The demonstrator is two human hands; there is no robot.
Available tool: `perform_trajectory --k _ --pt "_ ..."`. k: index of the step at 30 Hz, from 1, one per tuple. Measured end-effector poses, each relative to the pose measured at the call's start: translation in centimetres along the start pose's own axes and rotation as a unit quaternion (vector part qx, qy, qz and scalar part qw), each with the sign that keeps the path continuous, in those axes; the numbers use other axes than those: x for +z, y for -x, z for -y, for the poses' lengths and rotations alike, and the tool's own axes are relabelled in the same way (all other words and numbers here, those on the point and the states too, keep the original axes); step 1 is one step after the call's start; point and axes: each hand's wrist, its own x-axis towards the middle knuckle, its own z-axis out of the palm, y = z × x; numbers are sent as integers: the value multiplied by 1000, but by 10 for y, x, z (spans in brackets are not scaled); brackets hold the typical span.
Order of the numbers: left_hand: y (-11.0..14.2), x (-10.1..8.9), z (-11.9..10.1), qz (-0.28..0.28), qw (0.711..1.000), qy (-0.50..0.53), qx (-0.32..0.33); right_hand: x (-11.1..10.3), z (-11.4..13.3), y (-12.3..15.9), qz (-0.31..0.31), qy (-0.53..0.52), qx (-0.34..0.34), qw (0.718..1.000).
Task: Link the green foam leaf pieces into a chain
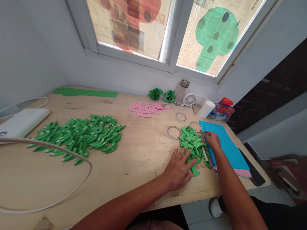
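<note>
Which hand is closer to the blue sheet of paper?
Right. The right hand is over the left part of the blue sheet; the left hand is farther left, spread against the green scraps.

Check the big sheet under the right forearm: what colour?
Sheet is bright blue, in the head view.

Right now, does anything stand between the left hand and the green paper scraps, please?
Nothing visible does: the left hand has its fingers at the near edge of the green paper scraps; a slim white stick lies farther right.
</note>
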Motion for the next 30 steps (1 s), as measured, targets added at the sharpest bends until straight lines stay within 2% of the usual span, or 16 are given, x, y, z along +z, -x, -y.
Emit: perform_trajectory --k 5,8,12,15,17,19,21,23,26,30 --pt "12 -10 2 -4 1000 13 -14 12 9 1 27 -22 -8 999" --pt "21 -14 6 -15 1000 13 -23 10 18 5 29 -48 -12 998" --pt "32 -17 12 -14 999 23 -40 -7 42 12 5 -89 -37 995" --pt "37 -16 15 -16 999 25 -42 -26 66 19 -25 -165 -115 979" --pt "39 -15 16 -21 999 24 -39 -34 78 22 -23 -189 -134 972" --pt "39 -13 17 -27 999 22 -37 -34 85 23 -5 -200 -140 970" --pt "39 -12 17 -31 999 19 -38 -25 86 24 35 -178 -155 971" --pt "40 -12 17 -34 998 17 -40 -12 82 24 79 -99 -164 978" --pt "40 -12 17 -37 998 17 -43 -3 69 26 65 -81 -145 984" --pt "40 -12 17 -43 998 17 -43 -21 37 33 5 -67 -85 994"
